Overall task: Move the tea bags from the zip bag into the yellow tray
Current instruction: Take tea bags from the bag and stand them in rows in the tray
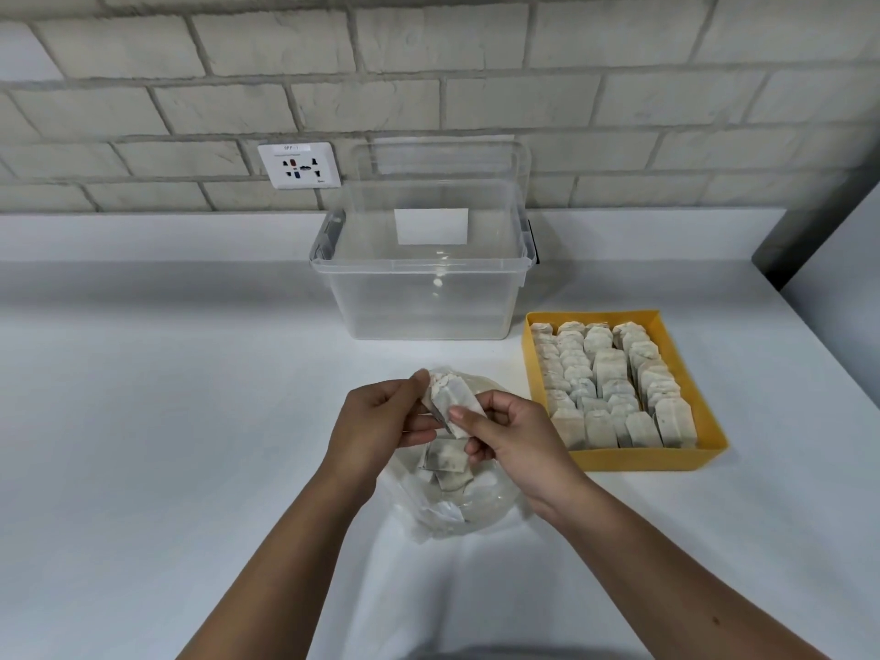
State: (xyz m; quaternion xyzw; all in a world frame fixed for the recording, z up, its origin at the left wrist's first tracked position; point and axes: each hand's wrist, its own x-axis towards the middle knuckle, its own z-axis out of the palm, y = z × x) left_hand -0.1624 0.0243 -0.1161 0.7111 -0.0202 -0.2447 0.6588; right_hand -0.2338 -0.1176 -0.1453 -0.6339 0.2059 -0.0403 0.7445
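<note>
A clear zip bag (pixel 476 509) lies on the white counter in front of me, with several tea bags (pixel 447 462) still inside. Above its mouth, both hands pinch a small stack of pale tea bags (pixel 452 397). My left hand (pixel 381 421) grips the stack from the left; my right hand (pixel 514 433) holds it from the right, thumb on top. The yellow tray (pixel 647 458) sits to the right, its rows filled with several upright tea bags (pixel 614 383).
A clear plastic storage box (pixel 419 297) with its lid leaning behind it stands at the back centre, just left of the tray. A wall socket (pixel 299 165) is on the brick wall. A grey wall edge (pixel 828 240) borders the counter at the right.
</note>
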